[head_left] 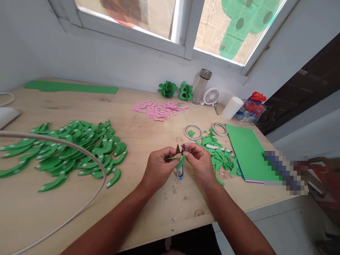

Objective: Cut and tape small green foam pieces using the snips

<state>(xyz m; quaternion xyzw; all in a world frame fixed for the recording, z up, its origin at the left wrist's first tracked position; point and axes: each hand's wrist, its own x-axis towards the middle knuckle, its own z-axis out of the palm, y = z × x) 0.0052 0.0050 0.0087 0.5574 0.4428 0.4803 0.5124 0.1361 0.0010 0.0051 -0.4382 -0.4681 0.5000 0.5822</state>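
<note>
In the middle of the head view, my left hand (161, 166) pinches a small green paper piece (181, 162) between thumb and finger. My right hand (199, 161) is closed on the right side of the same piece, its fingertips close to the left ones. A pair of thread snips (180, 173) with a blue handle and dark, parted blades shows behind the paper; the hands partly cover it. Green paper scraps (221, 156) lie just right of my right hand, with a white pen (219, 148) on them.
A heap of green curved paper pieces with white tabs (79, 148) spreads at left, crossed by a pale cable (102, 170). Pink cutouts (156, 109), two tape rolls (193, 132) (220, 129), a glass bottle (200, 86) and a small fan (211, 96) stand farther back. Green sheets (249, 152) lie right.
</note>
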